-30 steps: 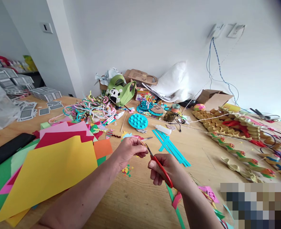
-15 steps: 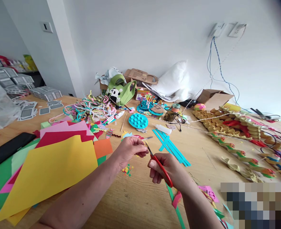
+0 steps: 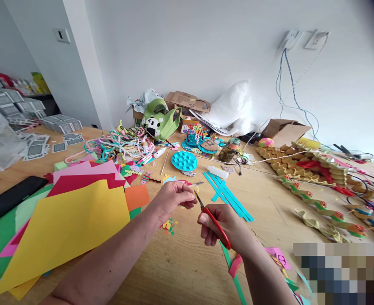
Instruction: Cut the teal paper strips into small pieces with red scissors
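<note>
Red-handled scissors (image 3: 217, 226) are held in my right hand (image 3: 220, 222), with their blades pointing up and left toward the fingertips of my left hand (image 3: 177, 197). My left thumb and fingers are pinched together, and whatever they hold is too small to make out. Small colored paper dots (image 3: 168, 226) lie on the table below my left hand. Just beyond the hands are blue paper strips (image 3: 228, 197), a white glue bottle (image 3: 218, 172) and a round blue piece with raised points (image 3: 183, 161).
Stacked colored paper (image 3: 69, 220) and a black phone (image 3: 15, 199) lie at left. Behind are a pile of pipe cleaners (image 3: 120, 144), a green panda bag (image 3: 161, 123) and a jar (image 3: 229, 150). Egg-carton pieces (image 3: 301, 165) spread at right; paper scraps lie near my right forearm.
My right hand and the scissors have shifted very slightly, and the blade tips sit a little apart from my left fingertips. Otherwise the scene looks the same.
</note>
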Demonstrator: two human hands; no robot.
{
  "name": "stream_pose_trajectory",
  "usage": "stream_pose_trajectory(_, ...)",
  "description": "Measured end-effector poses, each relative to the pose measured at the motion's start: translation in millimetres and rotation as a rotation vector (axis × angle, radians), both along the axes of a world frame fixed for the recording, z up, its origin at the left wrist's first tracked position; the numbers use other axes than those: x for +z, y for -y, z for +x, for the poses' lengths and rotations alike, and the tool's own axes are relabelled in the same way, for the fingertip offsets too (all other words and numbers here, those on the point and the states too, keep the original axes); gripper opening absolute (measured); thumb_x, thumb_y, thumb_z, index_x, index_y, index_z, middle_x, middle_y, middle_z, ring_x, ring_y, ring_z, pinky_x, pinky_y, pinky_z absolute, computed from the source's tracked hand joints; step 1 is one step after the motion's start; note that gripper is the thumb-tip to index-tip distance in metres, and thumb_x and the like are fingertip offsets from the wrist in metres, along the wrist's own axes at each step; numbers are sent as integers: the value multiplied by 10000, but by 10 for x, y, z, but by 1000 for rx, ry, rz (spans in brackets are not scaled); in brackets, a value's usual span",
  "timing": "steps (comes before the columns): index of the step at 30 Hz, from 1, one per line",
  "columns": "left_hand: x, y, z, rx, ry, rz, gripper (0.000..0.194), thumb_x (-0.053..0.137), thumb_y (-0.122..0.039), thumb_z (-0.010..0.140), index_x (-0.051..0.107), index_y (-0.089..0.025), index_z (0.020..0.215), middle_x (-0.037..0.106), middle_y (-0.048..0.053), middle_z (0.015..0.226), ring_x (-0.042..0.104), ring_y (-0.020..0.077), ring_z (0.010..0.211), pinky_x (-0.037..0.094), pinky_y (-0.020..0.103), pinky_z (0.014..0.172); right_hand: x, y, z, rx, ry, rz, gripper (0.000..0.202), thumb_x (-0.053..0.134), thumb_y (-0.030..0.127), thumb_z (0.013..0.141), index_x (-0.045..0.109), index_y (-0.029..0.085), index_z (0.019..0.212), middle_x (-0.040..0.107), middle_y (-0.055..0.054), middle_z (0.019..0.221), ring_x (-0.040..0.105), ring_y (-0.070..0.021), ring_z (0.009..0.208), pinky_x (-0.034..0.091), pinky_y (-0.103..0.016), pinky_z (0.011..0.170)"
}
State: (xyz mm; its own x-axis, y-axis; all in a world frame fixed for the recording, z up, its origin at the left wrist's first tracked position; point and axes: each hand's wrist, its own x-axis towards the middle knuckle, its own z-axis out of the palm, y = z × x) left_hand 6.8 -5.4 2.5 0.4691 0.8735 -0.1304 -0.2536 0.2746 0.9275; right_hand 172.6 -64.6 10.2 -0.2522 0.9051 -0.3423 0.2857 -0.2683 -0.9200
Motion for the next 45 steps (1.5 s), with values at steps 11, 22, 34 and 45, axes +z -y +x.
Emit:
stream_pose_trajectory(11,56,34,9,88,-163,214,102,657,-210,626,600,-133,663,622,20,647,546,108,597,435,245,602,-23,-14,18,22,4,0,507,657,638,668,518,150,666,639,-28,551,610,-126,431,464,-212,410)
stream_pose_trajectory(22,65,34,14,122,-168,268,85,642,-206,642,600,-135,666,609,18,654,548,111,617,433,236,602,-22,-14,34,23,12,0,527,658,658,650,517,150,672,636,-25,554,611,-131,438,464,-224,420)
stream_pose_trajectory(34,42,20,2,37,-43,92,149,688,-234,618,610,-121,674,620,14,626,553,97,555,438,249,599,-36,-16,52,40,-9,23,505,661,635,670,527,149,702,643,-26,582,625,-137,467,481,-226,442)
stream_pose_trajectory(45,43,24,-5,-15,-93,128,141,687,-239,629,628,-115,662,639,38,637,546,104,573,433,253,606,-17,-18,38,37,-12,17,524,659,655,653,529,149,697,642,-29,571,619,-137,456,479,-229,436)
